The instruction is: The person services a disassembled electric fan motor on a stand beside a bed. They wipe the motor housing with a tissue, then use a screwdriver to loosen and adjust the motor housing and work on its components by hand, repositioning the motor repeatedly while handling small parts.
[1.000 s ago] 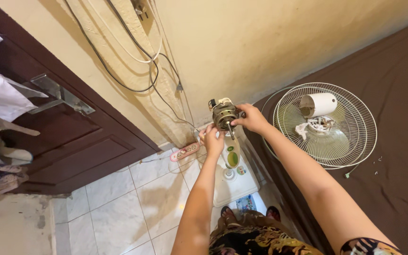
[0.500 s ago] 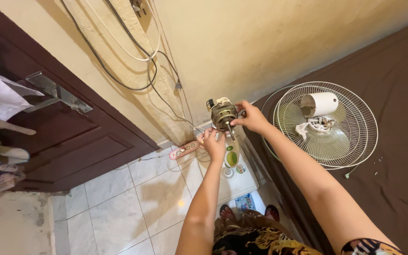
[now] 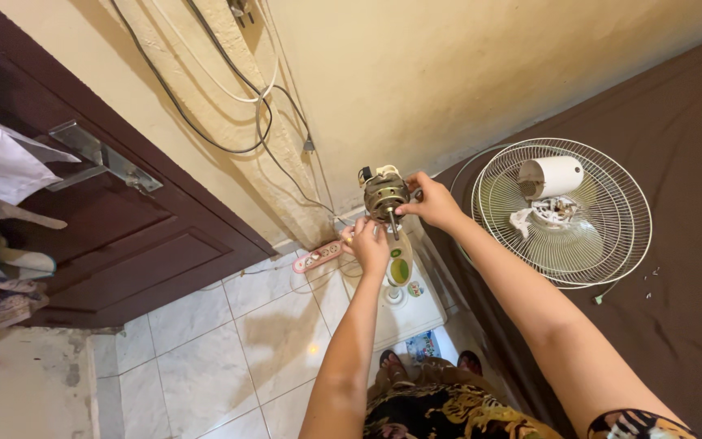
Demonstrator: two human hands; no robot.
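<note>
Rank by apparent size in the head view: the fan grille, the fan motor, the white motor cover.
1. Fan grille, by far the largest.
2. White motor cover.
3. Fan motor, slightly smaller than the cover; it sits at a different distance from the camera, so that ranking is unsure.

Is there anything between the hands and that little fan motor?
Nothing visible. The right hand already touches the fan motor from the side, and the left hand sits just under it by the shaft. The wire fan guard lies apart, on the brown surface to the right.

Warm even indoor light, soft shadows, wide-angle bending at edges, lower floor perhaps slightly blurred.
</note>
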